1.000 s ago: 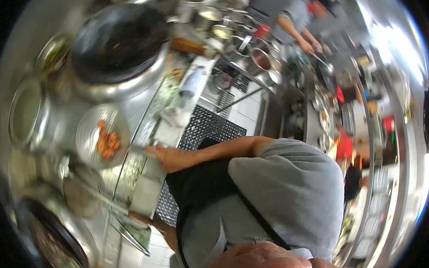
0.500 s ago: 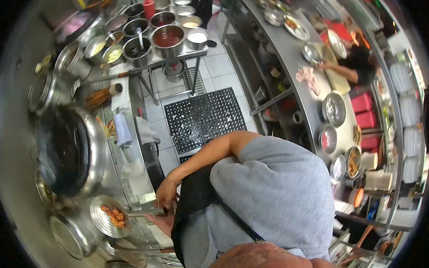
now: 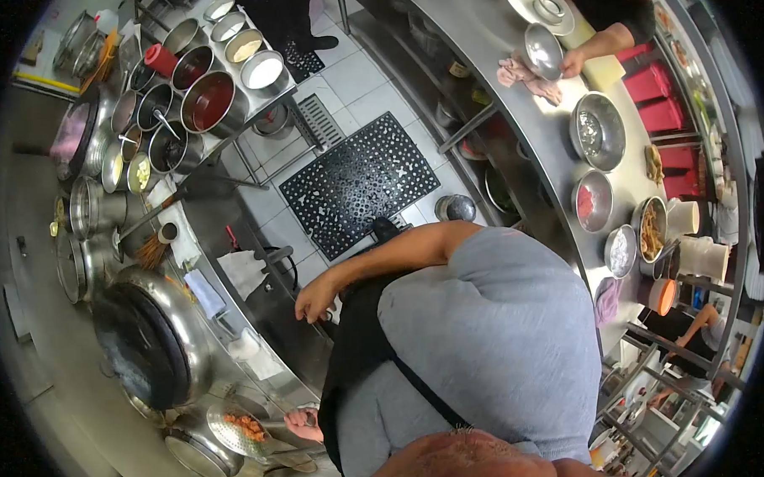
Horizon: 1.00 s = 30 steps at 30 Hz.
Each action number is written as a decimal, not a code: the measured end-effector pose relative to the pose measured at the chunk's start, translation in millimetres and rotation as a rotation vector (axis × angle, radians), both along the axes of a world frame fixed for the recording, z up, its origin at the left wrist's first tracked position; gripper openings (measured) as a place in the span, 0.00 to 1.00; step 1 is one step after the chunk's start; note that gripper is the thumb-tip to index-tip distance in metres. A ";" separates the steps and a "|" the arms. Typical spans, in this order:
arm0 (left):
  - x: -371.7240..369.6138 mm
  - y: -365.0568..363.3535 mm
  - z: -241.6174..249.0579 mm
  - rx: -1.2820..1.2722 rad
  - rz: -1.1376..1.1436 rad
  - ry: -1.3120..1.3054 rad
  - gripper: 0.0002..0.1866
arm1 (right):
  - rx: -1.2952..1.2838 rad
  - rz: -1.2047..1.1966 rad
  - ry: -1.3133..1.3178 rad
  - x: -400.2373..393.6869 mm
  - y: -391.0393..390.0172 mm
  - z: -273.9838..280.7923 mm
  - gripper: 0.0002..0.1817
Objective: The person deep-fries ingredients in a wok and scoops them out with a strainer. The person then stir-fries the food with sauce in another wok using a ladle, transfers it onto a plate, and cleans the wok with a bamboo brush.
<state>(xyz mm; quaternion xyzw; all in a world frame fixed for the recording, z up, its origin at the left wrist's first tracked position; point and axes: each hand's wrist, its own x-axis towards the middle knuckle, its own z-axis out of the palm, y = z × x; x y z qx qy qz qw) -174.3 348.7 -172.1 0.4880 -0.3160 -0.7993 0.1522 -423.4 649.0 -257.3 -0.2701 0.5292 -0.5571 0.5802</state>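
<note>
Moved farther from the left hand [image 3: 303, 423] since the earlier frame is the right hand [image 3: 317, 300]. A large dark wok [image 3: 142, 348] is seated in the steel surface [image 3: 71, 375]. On its lower side in the view, a round metal pot [image 3: 198, 453] is placed, and a perforated skimmer [image 3: 224, 412] is held nearby, its handle gripped by the left hand. The right hand is held to the wok's right, fingers loosely curled; whether anything is grasped cannot be told. Small orange food pieces [image 3: 245, 427] are carried in the skimmer.
</note>
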 end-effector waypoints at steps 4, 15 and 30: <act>37.2 -37.9 15.9 0.366 -0.196 0.489 0.20 | 0.115 -0.090 -0.035 -1.5 45.6 -18.7 0.29; -50.2 2.5 142.3 -1.305 -0.198 0.156 0.34 | 0.243 -0.473 -0.008 -2.3 64.4 -84.7 0.23; -186.9 -152.2 82.0 -0.666 -0.086 -0.088 0.05 | 0.412 -0.637 -0.187 21.7 57.5 -71.7 0.17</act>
